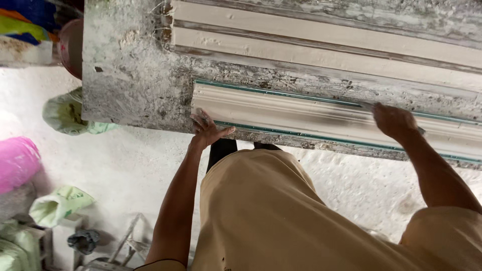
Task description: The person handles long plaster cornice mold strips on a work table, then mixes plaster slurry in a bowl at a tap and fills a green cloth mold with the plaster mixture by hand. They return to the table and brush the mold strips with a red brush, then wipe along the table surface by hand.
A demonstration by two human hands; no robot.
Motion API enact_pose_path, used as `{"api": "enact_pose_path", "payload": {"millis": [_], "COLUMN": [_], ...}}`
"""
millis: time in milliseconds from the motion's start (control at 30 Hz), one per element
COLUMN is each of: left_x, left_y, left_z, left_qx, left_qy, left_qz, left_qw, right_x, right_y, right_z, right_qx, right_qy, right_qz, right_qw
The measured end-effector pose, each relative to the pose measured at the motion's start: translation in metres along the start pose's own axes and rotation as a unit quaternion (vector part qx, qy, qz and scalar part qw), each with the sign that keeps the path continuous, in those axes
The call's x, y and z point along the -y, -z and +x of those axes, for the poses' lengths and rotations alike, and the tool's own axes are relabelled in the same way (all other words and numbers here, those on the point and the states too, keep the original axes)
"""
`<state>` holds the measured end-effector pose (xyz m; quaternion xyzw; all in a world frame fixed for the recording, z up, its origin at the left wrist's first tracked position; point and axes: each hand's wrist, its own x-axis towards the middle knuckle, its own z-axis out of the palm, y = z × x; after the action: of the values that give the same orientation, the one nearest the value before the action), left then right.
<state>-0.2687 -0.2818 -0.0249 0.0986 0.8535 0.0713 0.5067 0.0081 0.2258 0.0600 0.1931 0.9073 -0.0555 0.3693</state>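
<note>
Two bare hands on one long white plaster cornice moulding (301,116) with green edge strips, lying along near edge of rough grey plaster-crusted workbench (130,75); left hand (207,129) spread flat, pressing moulding's end; right hand (394,120) closed on thin grey tool (420,131), mostly hidden, kind unclear; one more white moulded strip (326,42) farther back, cut off right; two pale green sacks (65,115) and one pink bag (17,163) on floor, partly cropped.

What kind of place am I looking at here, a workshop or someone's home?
Most likely a plaster moulding workshop. A long white cornice moulding lies in a green-edged form on a plaster-crusted workbench, the floor is white with dust, and sacks sit alongside.
</note>
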Motion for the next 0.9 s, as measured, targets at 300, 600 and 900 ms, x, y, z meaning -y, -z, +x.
{"api": "enact_pose_path", "payload": {"millis": [300, 600, 900], "left_x": [-0.002, 0.025, 0.041], "left_y": [-0.003, -0.011, -0.005], "left_z": [0.0, -0.002, -0.003], "left_qx": [0.052, -0.005, 0.037], "left_qy": [0.017, -0.047, -0.086], "left_qz": [0.033, -0.085, -0.191], "left_qw": [0.998, 0.995, 0.977], "right_x": [0.295, 0.325, -0.036], "right_y": [0.064, 0.074, -0.029], "right_z": [0.099, 0.118, 0.005], "right_qx": [-0.029, 0.003, -0.066], "right_qy": [0.111, 0.103, 0.001], "right_qz": [0.142, 0.018, 0.03], "right_qw": [0.983, 0.994, 0.997]}}
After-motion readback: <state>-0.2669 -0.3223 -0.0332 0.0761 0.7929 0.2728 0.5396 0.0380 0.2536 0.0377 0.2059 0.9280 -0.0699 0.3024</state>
